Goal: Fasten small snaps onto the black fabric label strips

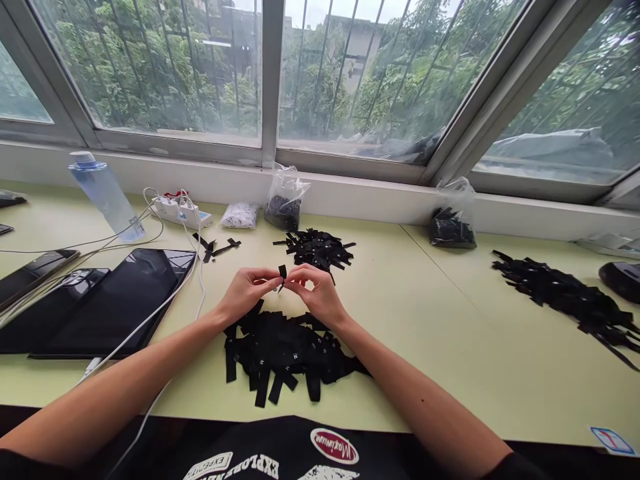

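We note a long pale yellow-green tabletop (425,320) running under a wide grey metal-framed window (269,80) of several panes. A white painted ledge (360,193) sits between the two. Beyond the glass we see thin dark metal bars (349,60), dense green trees (150,73) and a grey concrete building (357,40). Soft, even daylight falls on the tabletop; a thin seam (440,273) crosses it at right.

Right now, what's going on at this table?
A person at a pale green table pinches one small black strip between left hand and right hand, held just above a large pile of black strips near the table edge. A smaller pile lies beyond it, toward the window. A dark tablet lies to the left.
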`<state>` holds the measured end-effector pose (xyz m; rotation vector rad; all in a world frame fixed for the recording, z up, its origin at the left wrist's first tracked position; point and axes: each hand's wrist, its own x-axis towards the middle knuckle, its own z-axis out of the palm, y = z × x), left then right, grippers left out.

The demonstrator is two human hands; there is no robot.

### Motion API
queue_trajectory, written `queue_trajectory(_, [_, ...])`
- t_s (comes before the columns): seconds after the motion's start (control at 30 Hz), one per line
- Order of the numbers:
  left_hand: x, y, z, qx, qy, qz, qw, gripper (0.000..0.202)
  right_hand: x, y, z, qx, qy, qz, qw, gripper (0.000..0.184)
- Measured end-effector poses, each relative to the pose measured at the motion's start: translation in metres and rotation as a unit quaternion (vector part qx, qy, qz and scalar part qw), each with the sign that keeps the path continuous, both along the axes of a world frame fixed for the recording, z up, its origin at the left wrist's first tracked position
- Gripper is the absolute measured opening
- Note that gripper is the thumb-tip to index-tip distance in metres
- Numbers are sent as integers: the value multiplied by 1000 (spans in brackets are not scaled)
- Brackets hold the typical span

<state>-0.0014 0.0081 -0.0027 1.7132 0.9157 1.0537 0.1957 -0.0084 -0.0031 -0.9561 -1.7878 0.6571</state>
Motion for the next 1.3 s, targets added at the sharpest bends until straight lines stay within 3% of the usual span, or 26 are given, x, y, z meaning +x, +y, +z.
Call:
queue_trajectory(0.67, [0, -1, -2, 20, -14, -14, 1000, 28, 0, 0, -1, 3, 0, -45, 999, 14])
queue_trajectory(0.93, [-1, 0, -2, 28, -22, -21, 999, 30, 0, -1, -1, 36, -8, -74, 997, 14])
queue_trajectory(1.03, [-6, 8, -1, 90, 49, -4, 995, 27, 7, -1, 1, 88, -28, -97, 991, 15])
queue_trajectory(1.13, [-13, 18, -1, 180, 179, -2, 967, 19, 15, -1, 3, 182, -81, -90, 976, 23])
queue_trajectory(1.3, [-13, 25, -8, 165, 259, -19, 952, 13, 19, -2, 2, 247, -166, -77, 952, 29])
